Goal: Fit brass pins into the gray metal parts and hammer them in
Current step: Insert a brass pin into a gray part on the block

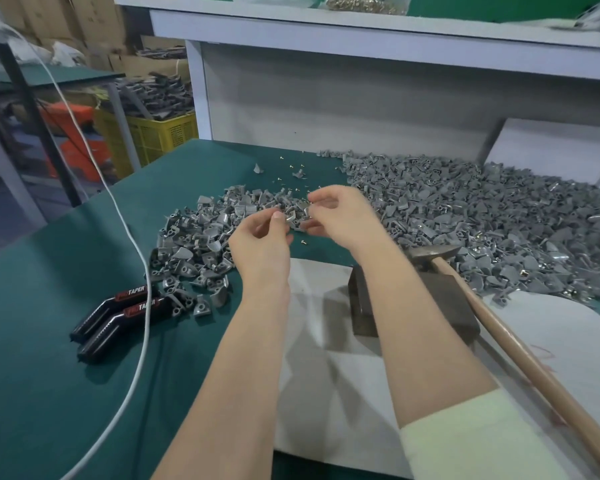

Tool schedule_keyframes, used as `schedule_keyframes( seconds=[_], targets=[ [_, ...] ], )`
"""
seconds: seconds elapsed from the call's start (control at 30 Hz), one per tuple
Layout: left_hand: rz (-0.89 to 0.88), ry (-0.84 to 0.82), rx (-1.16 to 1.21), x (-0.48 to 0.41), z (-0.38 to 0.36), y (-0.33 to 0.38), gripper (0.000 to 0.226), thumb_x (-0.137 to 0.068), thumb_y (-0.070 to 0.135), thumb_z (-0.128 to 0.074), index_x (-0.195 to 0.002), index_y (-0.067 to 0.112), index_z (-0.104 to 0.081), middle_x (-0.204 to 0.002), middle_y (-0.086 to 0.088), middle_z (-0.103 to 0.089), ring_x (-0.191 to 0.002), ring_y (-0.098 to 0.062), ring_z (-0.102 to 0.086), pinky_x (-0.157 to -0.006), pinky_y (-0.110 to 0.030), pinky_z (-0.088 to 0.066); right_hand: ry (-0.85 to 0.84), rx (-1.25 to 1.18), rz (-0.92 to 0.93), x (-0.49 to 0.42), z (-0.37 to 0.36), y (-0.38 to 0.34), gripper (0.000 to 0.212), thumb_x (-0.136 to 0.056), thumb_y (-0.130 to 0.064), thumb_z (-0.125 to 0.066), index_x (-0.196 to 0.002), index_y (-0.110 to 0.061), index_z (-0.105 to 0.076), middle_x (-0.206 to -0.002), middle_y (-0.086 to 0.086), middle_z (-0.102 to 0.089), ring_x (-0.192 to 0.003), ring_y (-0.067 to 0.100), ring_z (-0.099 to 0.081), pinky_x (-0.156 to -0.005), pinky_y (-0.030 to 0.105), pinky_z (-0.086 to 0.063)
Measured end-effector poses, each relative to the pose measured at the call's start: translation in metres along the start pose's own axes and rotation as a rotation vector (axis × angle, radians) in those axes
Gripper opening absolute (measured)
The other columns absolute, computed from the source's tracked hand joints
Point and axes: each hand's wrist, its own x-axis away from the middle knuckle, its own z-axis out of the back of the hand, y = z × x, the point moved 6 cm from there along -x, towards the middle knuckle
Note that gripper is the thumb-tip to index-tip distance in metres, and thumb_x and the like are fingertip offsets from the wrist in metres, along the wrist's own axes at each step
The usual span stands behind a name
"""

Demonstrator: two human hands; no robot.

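Small pile: gray parts heaped on the green bench, left of the hands.
Left hand: pinches one gray part above the bench.
Right hand: fingers curled beside that part; grip unclear.
Hammer: lies across the metal block.

My left hand pinches a gray metal part. My right hand curls just beside it. Right of this grip, nearer me, lies the hammer.

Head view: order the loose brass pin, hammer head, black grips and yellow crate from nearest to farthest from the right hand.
1. Loose brass pin, just below the right hand.
2. Hammer head, to its right.
3. Black grips, far left, nearer the camera.
4. Yellow crate, back left, in the background.
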Motion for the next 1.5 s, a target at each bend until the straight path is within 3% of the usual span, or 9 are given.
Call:
schedule_keyframes(
  seconds=[0.13, 0.3, 0.5, 0.63, 0.8, 0.93, 1.0, 1.23, 1.5],
  targets=[
    [-0.034, 0.05, 0.069, 0.001, 0.002, 0.002, 0.008, -0.094, 0.006, -0.055, -0.099, 0.005, -0.06, -0.083, -0.002, -0.063, -0.071, -0.008, -0.06, -0.064, -0.012, -0.05, 0.068, 0.703, -0.055, -0.017, -0.019, 0.029, 0.021, -0.087, -0.006, -0.055, -0.104, -0.005, -0.068, -0.106, 0.011, -0.067, -0.102, 0.029, -0.061, -0.081, 0.027, -0.048],
    [-0.045, 0.065, 0.099, 0.0, 0.004, 0.002, 0.007, -0.092, 0.007, -0.057, -0.091, 0.013, -0.06, -0.084, 0.0, -0.063, -0.069, -0.003, -0.062, -0.064, -0.01, -0.048, 0.055, 0.909, -0.112, -0.025, -0.035, 0.04, 0.025, -0.087, -0.008, -0.052, -0.109, -0.002, -0.06, -0.117, 0.019, -0.059, -0.106, 0.034, -0.057, -0.078, 0.034, -0.045],
    [-0.049, 0.05, 0.043, 0.003, 0.0, 0.003, 0.014, -0.09, 0.01, -0.062, -0.084, 0.022, -0.059, -0.091, 0.0, -0.065, -0.089, -0.012, -0.063, -0.077, -0.017, -0.049, 0.07, 0.868, -0.117, -0.026, -0.04, 0.04, 0.026, -0.091, -0.011, -0.046, -0.109, 0.001, -0.061, -0.114, 0.02, -0.061, -0.105, 0.034, -0.058, -0.081, 0.036, -0.047],
    [-0.105, 0.004, 0.013, 0.007, -0.005, 0.011, 0.011, -0.089, 0.008, -0.062, -0.085, 0.018, -0.061, -0.091, -0.004, -0.066, -0.087, -0.013, -0.062, -0.084, -0.024, -0.051, 0.088, 0.778, -0.099, -0.024, -0.02, 0.02, 0.021, -0.09, -0.009, -0.052, -0.106, 0.002, -0.061, -0.112, 0.018, -0.063, -0.106, 0.032, -0.059, -0.074, 0.029, -0.041],
    [-0.283, -0.28, -0.219, 0.027, -0.035, 0.02, 0.014, -0.088, 0.007, -0.064, -0.083, 0.021, -0.062, -0.08, 0.008, -0.066, -0.07, 0.005, -0.06, -0.072, -0.011, -0.048, 0.142, 0.447, -0.08, 0.003, 0.062, -0.006, 0.012, -0.089, -0.008, -0.059, -0.083, -0.008, -0.07, -0.084, 0.006, -0.068, -0.082, 0.021, -0.063, -0.086, 0.036, -0.054],
    [-0.255, -0.526, -0.515, 0.058, -0.073, 0.001, 0.015, -0.085, 0.01, -0.067, -0.078, 0.023, -0.062, -0.082, 0.006, -0.068, -0.083, -0.01, -0.065, -0.087, -0.027, -0.052, 0.2, 0.23, -0.061, 0.052, 0.115, 0.001, 0.014, -0.086, -0.003, -0.062, -0.079, -0.012, -0.07, -0.066, 0.001, -0.064, -0.064, 0.012, -0.059, -0.067, 0.026, -0.054],
    [-0.257, -0.598, -0.649, 0.073, -0.086, -0.009, 0.012, -0.085, 0.011, -0.067, -0.079, 0.021, -0.063, -0.085, 0.003, -0.069, -0.086, -0.013, -0.066, -0.09, -0.031, -0.051, 0.237, 0.224, -0.045, 0.071, 0.13, 0.009, 0.017, -0.086, -0.005, -0.063, -0.075, -0.016, -0.069, -0.065, -0.001, -0.066, -0.06, 0.008, -0.06, -0.063, 0.021, -0.054],
    [-0.392, -0.599, -1.162, 0.09, -0.087, -0.022, 0.006, -0.088, 0.028, -0.062, -0.09, 0.032, -0.067, -0.1, 0.01, -0.068, -0.107, -0.019, -0.057, -0.097, -0.035, -0.038, 0.243, 0.217, 0.009, 0.096, 0.132, 0.03, 0.025, -0.085, -0.001, -0.063, -0.074, -0.023, -0.061, -0.084, 0.011, -0.066, -0.085, 0.03, -0.064, -0.088, 0.046, -0.052],
    [-0.37, -0.644, -1.155, 0.088, -0.085, -0.022, 0.013, -0.087, 0.024, -0.062, -0.083, 0.036, -0.058, -0.102, 0.007, -0.067, -0.11, -0.023, -0.055, -0.097, -0.039, -0.041, 0.153, 0.604, 0.082, 0.096, 0.122, 0.027, 0.021, -0.087, -0.01, -0.06, -0.078, -0.028, -0.062, -0.083, -0.002, -0.065, -0.081, 0.016, -0.06, -0.074, 0.025, -0.046]
  ],
)
